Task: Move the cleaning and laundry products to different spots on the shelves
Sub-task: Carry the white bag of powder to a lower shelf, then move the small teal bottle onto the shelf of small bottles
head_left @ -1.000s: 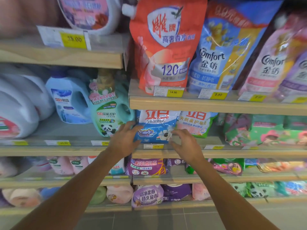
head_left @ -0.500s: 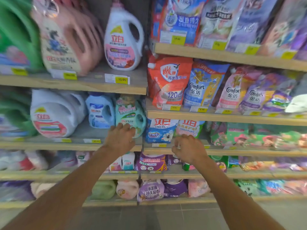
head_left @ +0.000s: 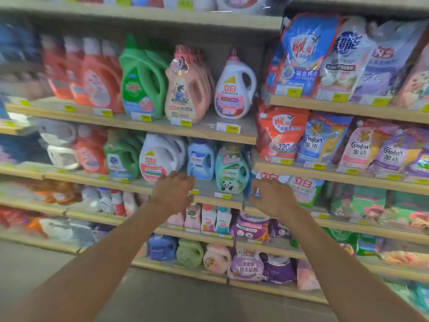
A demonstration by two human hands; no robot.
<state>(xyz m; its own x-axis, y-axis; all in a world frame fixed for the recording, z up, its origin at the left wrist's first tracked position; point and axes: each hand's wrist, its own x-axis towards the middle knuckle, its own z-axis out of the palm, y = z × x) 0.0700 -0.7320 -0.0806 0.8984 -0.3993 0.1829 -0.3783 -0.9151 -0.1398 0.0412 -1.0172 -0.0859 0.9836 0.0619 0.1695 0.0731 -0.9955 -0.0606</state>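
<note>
Your right hand (head_left: 272,197) is at the blue pouch (head_left: 251,185) on the right-hand shelf (head_left: 334,219), just right of the upright divider. Your fingers (head_left: 262,184) curl over the pouch's front and your thumb sits by its lower edge, so only a sliver of blue and a white patch show past them; whether you are pinching it or only touching it, you cannot tell from here. The pouch stands at the left end of its row, beside a white and pink pouch (head_left: 304,189) to its right. Your left hand (head_left: 173,192) hangs loose and released, fingers bent downward, holding nothing, in front of the edge of the left shelf (head_left: 130,184). Just past its fingertips stand a white jug (head_left: 157,159), a pale blue bottle (head_left: 200,160) and a teal bottle (head_left: 232,168) with a panda on the label. The shelves are pale wood with yellow price tags (head_left: 232,128) along their front edges. The left bay is filled with handled jugs in red, green, pink and white; the right bay carries soft refill pouches, several marked Comfort. The left side is blurred. Below lies a grey floor (head_left: 162,298).
</note>
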